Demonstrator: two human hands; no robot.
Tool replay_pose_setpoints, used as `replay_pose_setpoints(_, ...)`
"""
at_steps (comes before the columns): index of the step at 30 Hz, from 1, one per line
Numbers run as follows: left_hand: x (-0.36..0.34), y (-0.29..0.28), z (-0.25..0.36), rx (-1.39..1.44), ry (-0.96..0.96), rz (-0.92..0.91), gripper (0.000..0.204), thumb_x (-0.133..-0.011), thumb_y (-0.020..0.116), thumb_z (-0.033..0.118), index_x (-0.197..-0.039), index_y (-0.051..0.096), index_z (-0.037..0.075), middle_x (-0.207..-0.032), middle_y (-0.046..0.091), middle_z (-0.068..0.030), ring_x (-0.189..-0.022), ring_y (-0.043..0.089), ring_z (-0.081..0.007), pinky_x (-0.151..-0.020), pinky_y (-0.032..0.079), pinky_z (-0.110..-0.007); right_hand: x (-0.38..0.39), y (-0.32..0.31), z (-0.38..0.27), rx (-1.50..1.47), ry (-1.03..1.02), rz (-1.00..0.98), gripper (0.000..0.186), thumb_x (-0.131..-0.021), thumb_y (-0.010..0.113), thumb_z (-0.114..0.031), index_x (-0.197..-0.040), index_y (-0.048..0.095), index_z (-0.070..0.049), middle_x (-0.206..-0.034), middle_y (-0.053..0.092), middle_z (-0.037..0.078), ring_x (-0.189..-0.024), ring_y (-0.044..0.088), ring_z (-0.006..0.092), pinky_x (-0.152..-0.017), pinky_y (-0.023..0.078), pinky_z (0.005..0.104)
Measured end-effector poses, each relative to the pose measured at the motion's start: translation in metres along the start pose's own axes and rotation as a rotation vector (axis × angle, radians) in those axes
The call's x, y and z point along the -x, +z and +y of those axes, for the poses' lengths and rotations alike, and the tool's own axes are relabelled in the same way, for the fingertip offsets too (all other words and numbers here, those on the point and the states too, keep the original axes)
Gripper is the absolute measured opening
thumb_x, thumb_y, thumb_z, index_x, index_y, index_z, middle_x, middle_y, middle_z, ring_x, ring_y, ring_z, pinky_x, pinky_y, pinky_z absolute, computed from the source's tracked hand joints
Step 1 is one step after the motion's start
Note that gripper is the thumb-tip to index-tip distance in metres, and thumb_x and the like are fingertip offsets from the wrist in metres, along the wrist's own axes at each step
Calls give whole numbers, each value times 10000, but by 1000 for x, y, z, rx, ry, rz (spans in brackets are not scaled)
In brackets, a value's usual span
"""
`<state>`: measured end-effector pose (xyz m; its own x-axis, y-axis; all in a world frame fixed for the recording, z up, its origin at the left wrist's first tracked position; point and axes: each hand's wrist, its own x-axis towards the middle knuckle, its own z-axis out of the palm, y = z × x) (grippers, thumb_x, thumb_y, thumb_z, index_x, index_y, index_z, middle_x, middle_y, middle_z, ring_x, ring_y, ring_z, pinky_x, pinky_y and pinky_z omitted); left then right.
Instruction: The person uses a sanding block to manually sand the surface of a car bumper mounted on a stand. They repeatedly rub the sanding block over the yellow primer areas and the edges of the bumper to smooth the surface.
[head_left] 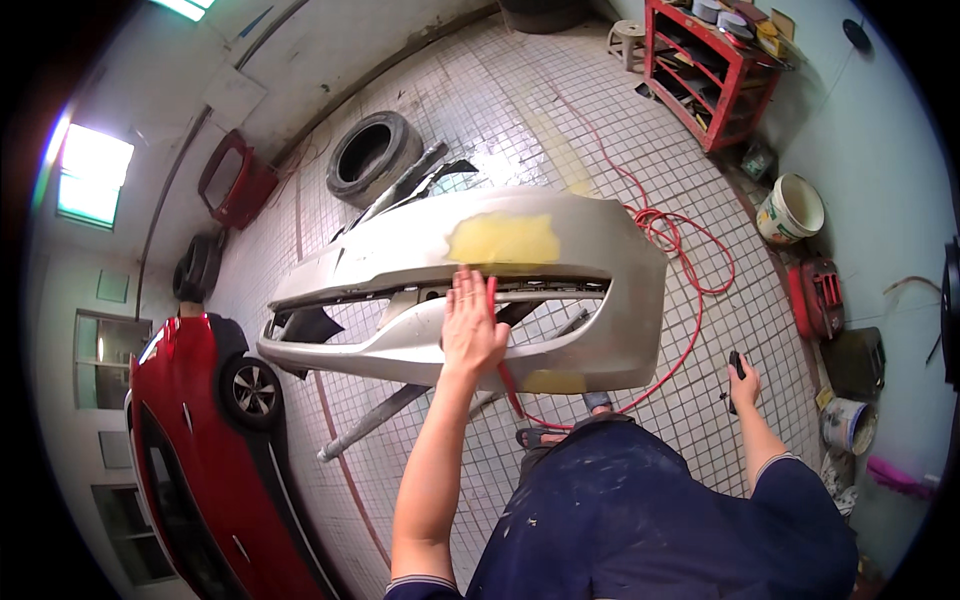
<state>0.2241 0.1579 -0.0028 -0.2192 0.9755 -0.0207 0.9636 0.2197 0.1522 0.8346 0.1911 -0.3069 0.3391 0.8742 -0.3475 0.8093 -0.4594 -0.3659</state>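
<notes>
Two hands in view, both the person's own. Left hand (472, 335) lies flat on the silver bumper (430, 265), fingers (468, 290) straight and pressed together, tips pointing up toward the yellow filler patch (503, 240) just above them. A thin red strip (493, 300) lies along the right edge of these fingers; whether it is gripped cannot be told. Bumper is raised off the tiled floor (520, 110) on a stand. Right hand (743, 383) hangs well to the right of the bumper, fingers curled around a small dark tool (736, 368). Red hose (680, 250) loops on the floor between the two hands. Red car (200, 450) stands far left of the left fingers; a tyre (372, 155) lies beyond the bumper.
</notes>
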Motion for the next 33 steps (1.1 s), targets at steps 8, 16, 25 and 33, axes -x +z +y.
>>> replay_pose_setpoints(8,48,-4,-1,273,-71,303,840,-789,494,18,-1608,344,-91,-1561,495,-332,-1481,468,-453,-1291,300,-464,-48,9,-46,-169,-143,138,673,-993,699,-447,-1599,513,-223,-1442,623,192,-1337,542,399,-1175,396,476)
replay_pose_setpoints(16,114,4,42,1055,-149,692,579,-820,358,-141,-1372,398,29,-1290,657,-248,-1185,674,-311,-1067,510,-417,-59,11,-8,-586,79,60,664,-1009,670,-526,-1550,573,-153,-1459,665,141,-1308,639,329,-1080,493,405)
replay_pose_setpoints(25,195,40,148,1144,-222,492,363,-913,412,-155,-1069,707,-12,-1083,679,-105,-941,706,-168,-810,615,-298,-106,-44,63,-852,304,-32,651,-920,713,-653,-1355,679,-170,-1220,706,29,-1071,672,219,-893,514,393)
replay_pose_setpoints(33,234,93,278,1473,-518,447,602,-913,414,-98,-1454,626,58,-1021,620,-18,-868,666,-104,-710,628,-268,-82,-173,26,-1339,293,-422,552,-859,832,-532,-1220,615,-176,-1057,651,53,-904,671,226,-715,550,360)
